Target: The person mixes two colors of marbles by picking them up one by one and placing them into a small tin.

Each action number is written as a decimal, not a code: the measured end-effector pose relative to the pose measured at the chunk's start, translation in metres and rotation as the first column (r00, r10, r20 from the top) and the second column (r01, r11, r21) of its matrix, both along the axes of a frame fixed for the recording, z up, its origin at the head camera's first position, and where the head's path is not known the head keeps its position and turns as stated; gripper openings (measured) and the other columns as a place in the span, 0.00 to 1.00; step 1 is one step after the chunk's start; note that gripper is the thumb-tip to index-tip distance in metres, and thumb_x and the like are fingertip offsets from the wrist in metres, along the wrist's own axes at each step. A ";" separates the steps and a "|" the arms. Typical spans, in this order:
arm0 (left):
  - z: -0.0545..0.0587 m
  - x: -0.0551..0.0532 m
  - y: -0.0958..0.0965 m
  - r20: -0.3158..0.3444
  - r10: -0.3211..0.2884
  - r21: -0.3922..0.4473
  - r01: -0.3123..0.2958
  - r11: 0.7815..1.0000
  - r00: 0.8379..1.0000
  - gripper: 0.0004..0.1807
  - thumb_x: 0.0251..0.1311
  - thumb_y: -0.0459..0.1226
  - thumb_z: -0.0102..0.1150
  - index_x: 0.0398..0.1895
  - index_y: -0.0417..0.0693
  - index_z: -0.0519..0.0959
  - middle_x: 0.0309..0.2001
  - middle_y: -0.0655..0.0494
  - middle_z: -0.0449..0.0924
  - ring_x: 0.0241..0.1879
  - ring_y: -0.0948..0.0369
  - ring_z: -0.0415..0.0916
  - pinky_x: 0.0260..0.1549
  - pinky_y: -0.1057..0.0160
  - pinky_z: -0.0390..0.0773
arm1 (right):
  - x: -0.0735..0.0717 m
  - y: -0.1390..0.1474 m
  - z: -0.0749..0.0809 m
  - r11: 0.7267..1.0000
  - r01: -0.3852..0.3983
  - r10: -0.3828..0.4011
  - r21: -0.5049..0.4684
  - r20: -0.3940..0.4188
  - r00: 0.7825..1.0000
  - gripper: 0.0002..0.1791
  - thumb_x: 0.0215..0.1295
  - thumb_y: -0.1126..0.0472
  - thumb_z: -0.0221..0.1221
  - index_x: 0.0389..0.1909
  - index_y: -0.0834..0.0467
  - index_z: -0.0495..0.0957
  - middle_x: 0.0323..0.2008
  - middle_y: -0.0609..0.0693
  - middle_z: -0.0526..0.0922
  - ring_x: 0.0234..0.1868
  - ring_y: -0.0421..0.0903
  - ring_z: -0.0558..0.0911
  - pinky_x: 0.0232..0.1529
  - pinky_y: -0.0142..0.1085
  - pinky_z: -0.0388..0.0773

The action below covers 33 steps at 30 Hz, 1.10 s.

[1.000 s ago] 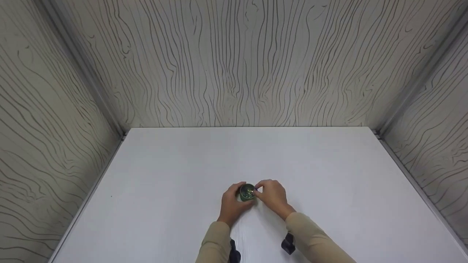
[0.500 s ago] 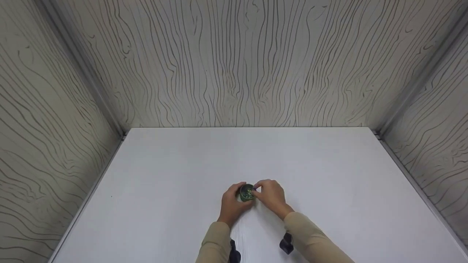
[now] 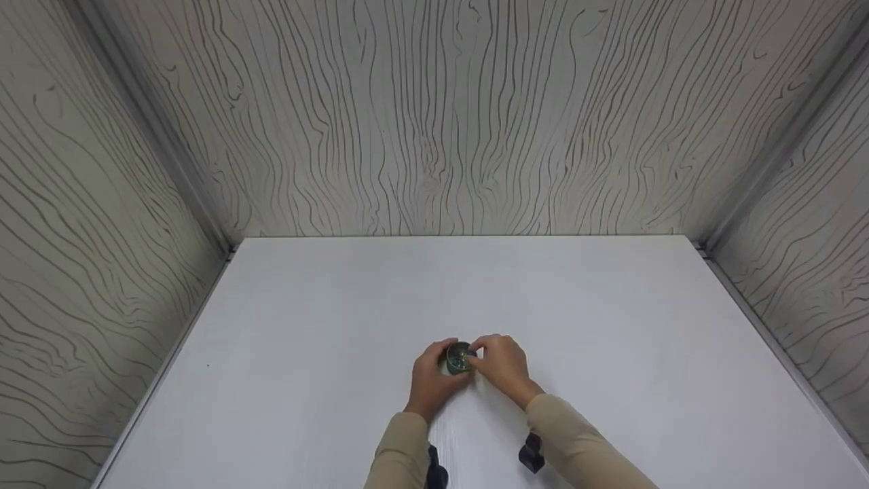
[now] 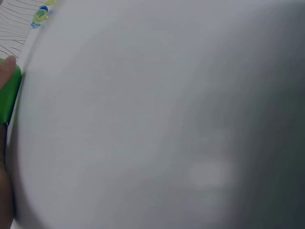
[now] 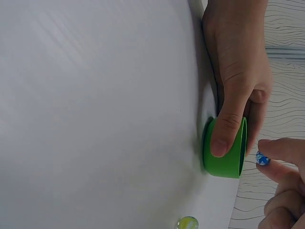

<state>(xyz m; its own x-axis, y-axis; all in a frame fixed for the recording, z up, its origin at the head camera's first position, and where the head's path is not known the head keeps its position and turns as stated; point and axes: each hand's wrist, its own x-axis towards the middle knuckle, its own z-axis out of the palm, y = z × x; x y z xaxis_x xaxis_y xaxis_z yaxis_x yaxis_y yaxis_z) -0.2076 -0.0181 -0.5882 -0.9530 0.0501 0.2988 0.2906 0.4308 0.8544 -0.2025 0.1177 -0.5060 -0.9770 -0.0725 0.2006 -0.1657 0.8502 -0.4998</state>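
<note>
- The green cup point(image 5: 224, 166) stood upright on the white table point(image 3: 326, 299), with its mouth facing up.
- The left hand point(image 3: 435, 373) had its grip curled round the cup.
- The right hand point(image 3: 502, 363) had its grip pinching a blue and white marble point(image 5: 262, 158), just above the rim.
- Shiny bits point(image 3: 460, 360) showed in the cup, too small to make out.
- A yellow glass marble point(image 5: 188, 223) lay on the table near the cup.
- The step was most likely putting a marble in. The next move seemed to need a careful letting go, with the cup kept steady.
- No words, labels or brand names could be read.
</note>
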 end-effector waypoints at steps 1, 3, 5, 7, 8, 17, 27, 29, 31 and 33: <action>0.000 0.000 0.000 0.001 -0.001 0.003 0.001 1.000 1.000 0.31 0.46 0.42 0.73 0.56 0.47 0.76 0.52 0.53 0.82 0.56 0.55 0.79 0.62 0.59 0.78 | 0.000 0.000 0.000 1.000 0.001 -0.001 -0.002 0.004 1.000 0.07 0.49 0.62 0.70 0.30 0.58 0.87 0.32 0.53 0.89 0.32 0.47 0.85 0.32 0.41 0.83; 0.000 0.000 0.001 0.000 0.000 0.001 0.000 1.000 1.000 0.31 0.46 0.41 0.73 0.56 0.47 0.76 0.52 0.53 0.82 0.56 0.55 0.79 0.61 0.58 0.78 | 0.000 0.000 0.000 1.000 0.000 0.000 -0.002 0.010 1.000 0.07 0.49 0.62 0.70 0.30 0.59 0.87 0.32 0.53 0.89 0.34 0.49 0.86 0.33 0.41 0.83; 0.000 0.000 0.001 0.008 0.002 -0.003 -0.002 1.000 1.000 0.31 0.46 0.41 0.73 0.56 0.48 0.76 0.52 0.54 0.82 0.56 0.56 0.79 0.62 0.59 0.78 | 0.000 0.000 0.000 1.000 0.000 0.000 -0.003 0.022 1.000 0.07 0.49 0.61 0.70 0.31 0.59 0.87 0.33 0.53 0.89 0.36 0.50 0.87 0.35 0.42 0.84; 0.000 0.000 0.001 0.013 0.006 -0.012 -0.006 1.000 1.000 0.31 0.46 0.42 0.73 0.56 0.49 0.76 0.52 0.54 0.82 0.56 0.57 0.79 0.62 0.58 0.78 | 0.000 -0.001 -0.001 1.000 0.001 -0.001 -0.004 0.035 0.999 0.07 0.49 0.61 0.70 0.31 0.58 0.87 0.33 0.53 0.89 0.37 0.50 0.87 0.36 0.43 0.84; 0.001 0.000 0.001 0.018 0.008 -0.014 -0.008 1.000 1.000 0.31 0.45 0.42 0.73 0.57 0.49 0.76 0.52 0.55 0.82 0.56 0.57 0.79 0.62 0.58 0.78 | 0.000 -0.001 -0.001 1.000 0.000 0.000 -0.001 0.037 0.999 0.07 0.49 0.61 0.70 0.31 0.58 0.87 0.33 0.53 0.89 0.37 0.50 0.87 0.35 0.43 0.84; -0.001 0.000 -0.001 -0.014 0.000 -0.020 0.000 1.000 1.000 0.31 0.45 0.43 0.74 0.56 0.48 0.76 0.52 0.54 0.83 0.55 0.57 0.80 0.59 0.59 0.80 | 0.000 -0.002 -0.002 1.000 0.017 -0.017 0.003 0.062 0.998 0.08 0.50 0.60 0.70 0.32 0.58 0.87 0.34 0.54 0.89 0.32 0.47 0.84 0.33 0.41 0.82; -0.001 -0.001 0.000 -0.053 -0.001 -0.033 0.000 0.999 0.999 0.31 0.46 0.43 0.74 0.55 0.46 0.77 0.51 0.52 0.83 0.54 0.57 0.81 0.59 0.61 0.80 | 0.001 0.003 -0.002 1.000 -0.001 0.001 -0.013 0.044 0.999 0.07 0.49 0.61 0.70 0.30 0.58 0.87 0.30 0.53 0.88 0.23 0.38 0.71 0.24 0.34 0.74; 0.000 -0.001 0.000 -0.029 -0.002 -0.031 0.001 1.000 1.000 0.31 0.46 0.43 0.74 0.56 0.47 0.76 0.52 0.53 0.83 0.55 0.57 0.80 0.60 0.61 0.79 | 0.001 0.003 -0.002 1.000 -0.004 0.005 -0.013 0.047 0.999 0.07 0.49 0.61 0.70 0.29 0.58 0.87 0.29 0.53 0.88 0.23 0.38 0.70 0.23 0.33 0.72; 0.001 -0.001 0.000 -0.009 -0.002 -0.027 0.002 1.000 1.000 0.31 0.46 0.43 0.74 0.56 0.47 0.76 0.52 0.53 0.82 0.56 0.58 0.80 0.61 0.61 0.79 | 0.002 0.004 -0.002 1.000 0.000 0.001 -0.016 0.059 0.998 0.06 0.49 0.61 0.70 0.29 0.58 0.87 0.26 0.52 0.88 0.22 0.38 0.68 0.22 0.31 0.69; 0.001 -0.001 0.000 0.004 0.001 -0.029 -0.001 1.000 1.000 0.32 0.46 0.44 0.74 0.56 0.47 0.76 0.53 0.53 0.82 0.56 0.58 0.79 0.62 0.61 0.78 | 0.002 0.004 -0.001 1.000 0.003 -0.002 -0.018 0.068 0.998 0.06 0.49 0.61 0.70 0.29 0.58 0.87 0.24 0.51 0.86 0.21 0.38 0.66 0.21 0.30 0.65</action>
<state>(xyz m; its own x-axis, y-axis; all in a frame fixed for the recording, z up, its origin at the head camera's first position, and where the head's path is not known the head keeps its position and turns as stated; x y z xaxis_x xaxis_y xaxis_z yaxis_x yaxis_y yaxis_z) -0.2083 -0.0179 -0.5869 -0.9542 0.0579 0.2935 0.2868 0.4561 0.8424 -0.2005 0.1215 -0.5072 -0.9886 -0.0666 0.1348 -0.1283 0.8413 -0.5252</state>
